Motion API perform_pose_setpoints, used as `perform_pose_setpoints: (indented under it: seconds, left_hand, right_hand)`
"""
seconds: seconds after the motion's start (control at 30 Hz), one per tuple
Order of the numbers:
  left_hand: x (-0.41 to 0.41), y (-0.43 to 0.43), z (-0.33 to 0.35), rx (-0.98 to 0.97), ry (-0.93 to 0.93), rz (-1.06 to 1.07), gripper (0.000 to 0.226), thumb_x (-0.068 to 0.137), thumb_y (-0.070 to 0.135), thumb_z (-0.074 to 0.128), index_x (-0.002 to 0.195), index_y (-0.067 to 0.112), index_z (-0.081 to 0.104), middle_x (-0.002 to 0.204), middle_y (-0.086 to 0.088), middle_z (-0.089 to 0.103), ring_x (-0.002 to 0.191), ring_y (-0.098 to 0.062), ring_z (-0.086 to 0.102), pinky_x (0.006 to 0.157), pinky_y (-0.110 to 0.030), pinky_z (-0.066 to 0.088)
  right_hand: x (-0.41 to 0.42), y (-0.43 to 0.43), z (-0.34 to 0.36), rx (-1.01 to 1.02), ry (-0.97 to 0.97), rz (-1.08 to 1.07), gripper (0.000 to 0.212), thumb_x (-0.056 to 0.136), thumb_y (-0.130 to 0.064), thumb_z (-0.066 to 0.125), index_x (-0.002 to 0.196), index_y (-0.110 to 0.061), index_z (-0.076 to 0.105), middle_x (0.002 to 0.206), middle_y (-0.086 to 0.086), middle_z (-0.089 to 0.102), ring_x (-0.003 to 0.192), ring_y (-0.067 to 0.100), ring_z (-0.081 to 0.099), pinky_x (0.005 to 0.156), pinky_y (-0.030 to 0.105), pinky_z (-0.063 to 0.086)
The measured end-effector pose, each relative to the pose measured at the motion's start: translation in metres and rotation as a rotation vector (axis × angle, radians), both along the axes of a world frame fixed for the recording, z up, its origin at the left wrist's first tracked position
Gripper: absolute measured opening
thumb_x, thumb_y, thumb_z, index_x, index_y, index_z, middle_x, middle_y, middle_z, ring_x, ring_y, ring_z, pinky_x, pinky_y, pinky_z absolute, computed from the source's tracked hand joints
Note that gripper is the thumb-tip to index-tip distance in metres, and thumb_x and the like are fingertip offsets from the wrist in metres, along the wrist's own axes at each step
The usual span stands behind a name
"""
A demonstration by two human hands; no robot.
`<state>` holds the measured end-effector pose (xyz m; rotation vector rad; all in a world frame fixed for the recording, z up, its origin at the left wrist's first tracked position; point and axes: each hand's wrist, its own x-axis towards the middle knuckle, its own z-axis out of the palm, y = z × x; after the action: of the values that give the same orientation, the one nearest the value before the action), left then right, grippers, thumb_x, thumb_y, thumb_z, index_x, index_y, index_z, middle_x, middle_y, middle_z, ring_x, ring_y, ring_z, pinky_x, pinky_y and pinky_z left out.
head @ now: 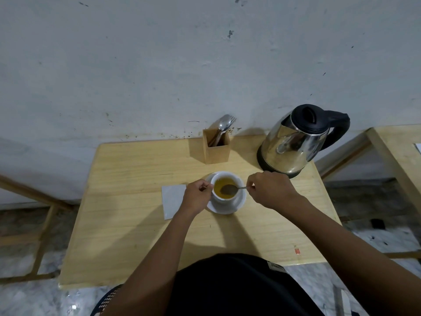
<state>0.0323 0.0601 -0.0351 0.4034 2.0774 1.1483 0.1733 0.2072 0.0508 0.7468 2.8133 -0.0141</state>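
One wooden table (136, 169) of pale, straight-grained boards fills the middle of the frame, in front of a stained grey wall. A little left of centre lies one white paper napkin (173, 199), flat and square, with its right corner under the left hand (197, 197). This hand comes up from the bottom of the frame on a straight bare forearm. Its fingers are curled tight against the left side of the cup and hold it there. What exactly they pinch is hidden under them.

At the centre stands one round white cup (224, 200), glossy like ceramic, on one round white saucer (224, 210). The cup is filled with a clear yellow-brown liquid (222, 182). One thin metal spoon (234, 188) lies across the cup, with its bowl in the liquid and its handle pointing right.

Above the cup, at the wall, is one square wooden holder (216, 151) with metal cutlery (224, 125) in it. A spoon and a fork show, the rest I cannot count.

The right hand (268, 190), just right of the cup, is closed, with knuckles up and the wrist bent. It pinches the end of the spoon handle between thumb and fingertips.

In the upper right stands one shiny steel kettle (289, 149) with a black lid, handle and base. At the far right edge shows a part of a second wooden table (396, 151).
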Motion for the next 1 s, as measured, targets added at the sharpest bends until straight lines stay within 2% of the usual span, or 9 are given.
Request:
perform_pose_setpoints:
  seconds: [0.1, 0.2, 0.3, 0.43, 0.6, 0.7, 0.8, 0.9, 1.0]
  left_hand:
    - [-0.001, 0.001, 0.002, -0.003, -0.008, 0.002, 0.017, 0.092, 0.025, 0.057, 0.088, 0.013, 0.068, 0.077, 0.002, 0.063, 0.075, -0.016, 0.058, 0.079, -0.045, 0.056]
    - [-0.001, 0.001, 0.003, 0.000, -0.007, 0.000, 0.017, 0.092, 0.023, 0.056, 0.088, 0.012, 0.069, 0.078, -0.001, 0.064, 0.076, -0.017, 0.059, 0.076, -0.041, 0.055]
    - [0.000, 0.001, 0.005, 0.004, -0.003, -0.007, 0.019, 0.093, 0.024, 0.056, 0.089, 0.011, 0.069, 0.079, -0.001, 0.065, 0.076, -0.016, 0.057, 0.067, -0.031, 0.049]
    - [0.002, -0.001, 0.008, 0.017, -0.005, -0.003, 0.019, 0.093, 0.026, 0.056, 0.086, 0.013, 0.068, 0.075, 0.001, 0.063, 0.073, -0.014, 0.056, 0.060, -0.025, 0.042]
    - [0.002, 0.001, 0.008, -0.020, 0.029, -0.012, 0.017, 0.094, 0.026, 0.055, 0.089, 0.015, 0.068, 0.084, -0.002, 0.066, 0.079, -0.015, 0.057, 0.061, -0.023, 0.041]
    - [0.002, 0.001, 0.008, -0.016, 0.035, -0.014, 0.020, 0.094, 0.025, 0.055, 0.089, 0.011, 0.069, 0.081, -0.004, 0.065, 0.077, -0.016, 0.056, 0.060, -0.024, 0.041]
    - [0.003, 0.001, 0.009, -0.004, 0.028, -0.001, 0.020, 0.093, 0.024, 0.055, 0.083, 0.012, 0.067, 0.075, -0.003, 0.063, 0.073, -0.017, 0.055, 0.057, -0.024, 0.040]
    - [0.003, 0.001, 0.009, -0.005, 0.035, 0.001, 0.019, 0.093, 0.024, 0.056, 0.082, 0.014, 0.066, 0.079, -0.003, 0.064, 0.074, -0.016, 0.056, 0.058, -0.023, 0.041]
    - [0.004, 0.001, 0.009, 0.001, 0.026, -0.001, 0.018, 0.093, 0.023, 0.056, 0.086, 0.012, 0.068, 0.081, -0.003, 0.065, 0.075, -0.015, 0.057, 0.059, -0.023, 0.041]
  right_hand:
    - [-0.013, -0.008, 0.004, 0.041, -0.038, 0.073, 0.028, 0.098, -0.030, 0.042, 0.108, -0.023, 0.067, 0.096, -0.001, 0.070, 0.077, 0.022, 0.063, 0.057, 0.028, 0.034]
    - [-0.029, -0.015, 0.001, 0.026, -0.050, 0.081, 0.025, 0.098, -0.028, 0.045, 0.107, -0.023, 0.067, 0.093, -0.001, 0.068, 0.068, 0.020, 0.053, 0.050, 0.025, 0.028]
    - [-0.039, -0.014, 0.004, 0.034, -0.045, 0.038, 0.022, 0.097, -0.018, 0.047, 0.107, -0.018, 0.066, 0.092, 0.002, 0.068, 0.067, 0.020, 0.052, 0.055, 0.028, 0.037]
    - [-0.047, -0.011, 0.020, 0.064, -0.118, 0.053, 0.016, 0.096, -0.012, 0.047, 0.106, -0.010, 0.060, 0.096, 0.006, 0.066, 0.073, 0.021, 0.055, 0.060, 0.030, 0.039]
    - [-0.049, -0.015, 0.028, -0.006, -0.173, 0.084, 0.014, 0.094, -0.019, 0.050, 0.104, -0.011, 0.058, 0.075, 0.000, 0.049, 0.068, 0.017, 0.050, 0.055, 0.027, 0.036]
    - [-0.052, -0.019, 0.021, -0.051, -0.127, 0.053, 0.018, 0.093, -0.025, 0.053, 0.104, -0.013, 0.061, 0.080, 0.000, 0.055, 0.068, 0.018, 0.053, 0.058, 0.028, 0.040]
    - [-0.055, -0.018, 0.018, -0.024, -0.095, 0.036, 0.020, 0.095, -0.023, 0.051, 0.108, -0.014, 0.062, 0.090, 0.003, 0.063, 0.070, 0.019, 0.053, 0.059, 0.029, 0.041]
    - [-0.055, -0.013, 0.022, 0.010, -0.120, 0.049, 0.019, 0.097, -0.019, 0.048, 0.111, -0.011, 0.058, 0.101, 0.006, 0.065, 0.074, 0.021, 0.055, 0.059, 0.029, 0.039]
    - [-0.054, -0.011, 0.025, 0.033, -0.154, 0.049, 0.019, 0.096, -0.020, 0.052, 0.111, -0.010, 0.057, 0.095, 0.005, 0.062, 0.073, 0.019, 0.051, 0.060, 0.030, 0.040]
